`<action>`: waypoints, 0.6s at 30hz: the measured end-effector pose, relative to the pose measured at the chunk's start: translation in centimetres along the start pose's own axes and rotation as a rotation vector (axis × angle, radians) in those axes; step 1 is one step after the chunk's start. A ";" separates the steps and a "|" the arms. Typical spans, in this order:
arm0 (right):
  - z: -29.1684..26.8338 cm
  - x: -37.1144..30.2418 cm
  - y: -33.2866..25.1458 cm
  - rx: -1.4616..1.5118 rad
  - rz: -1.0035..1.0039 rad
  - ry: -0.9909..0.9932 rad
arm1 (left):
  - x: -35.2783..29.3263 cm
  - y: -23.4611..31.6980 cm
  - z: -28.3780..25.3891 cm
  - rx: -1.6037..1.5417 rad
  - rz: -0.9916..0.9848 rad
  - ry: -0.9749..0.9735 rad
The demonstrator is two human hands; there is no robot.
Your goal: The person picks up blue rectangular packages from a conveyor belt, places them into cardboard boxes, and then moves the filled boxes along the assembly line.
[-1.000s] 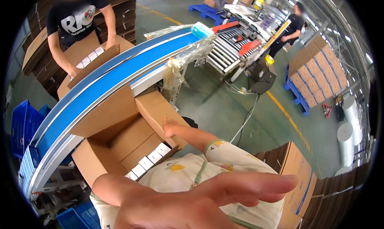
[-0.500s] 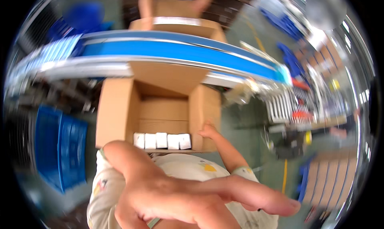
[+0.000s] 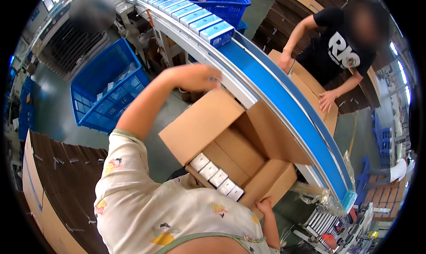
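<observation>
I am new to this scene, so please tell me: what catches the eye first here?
The open cardboard box in the middle draws the eye, with a row of small white boxes inside. The person's left hand reaches toward the blue conveyor above it, while the right hand holds the box's lower flap. A line of blue-and-white cartons rides the conveyor at the top, and a co-worker leans on another box beyond it.

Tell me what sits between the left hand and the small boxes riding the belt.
In the head view, bare blue belt lies between the left hand and the nearest small blue-and-white box; nothing else sits there.
</observation>
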State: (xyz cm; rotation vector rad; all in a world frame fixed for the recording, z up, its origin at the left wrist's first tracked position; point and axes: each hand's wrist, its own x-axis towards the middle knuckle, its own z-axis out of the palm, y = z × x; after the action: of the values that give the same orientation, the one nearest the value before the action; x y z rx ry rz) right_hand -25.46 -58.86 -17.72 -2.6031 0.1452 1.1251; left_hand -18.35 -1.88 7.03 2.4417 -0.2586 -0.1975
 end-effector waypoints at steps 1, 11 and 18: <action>0.0 -0.1 0.1 -0.076 -0.012 0.046 | 1.7 -3.2 -1.4 0.024 0.015 0.178; -6.2 -4.2 -3.4 -0.005 -0.014 0.035 | 11.0 -21.5 -3.2 0.627 -0.302 0.993; -8.8 -7.9 -6.0 0.141 -0.040 0.604 | 12.6 -22.3 -10.5 0.359 -0.375 1.159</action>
State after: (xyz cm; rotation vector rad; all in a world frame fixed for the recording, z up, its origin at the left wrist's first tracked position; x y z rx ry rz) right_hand -23.55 -56.14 -4.85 -2.7128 0.2860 0.2720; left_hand -0.93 18.47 -0.09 2.4876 0.7220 1.1578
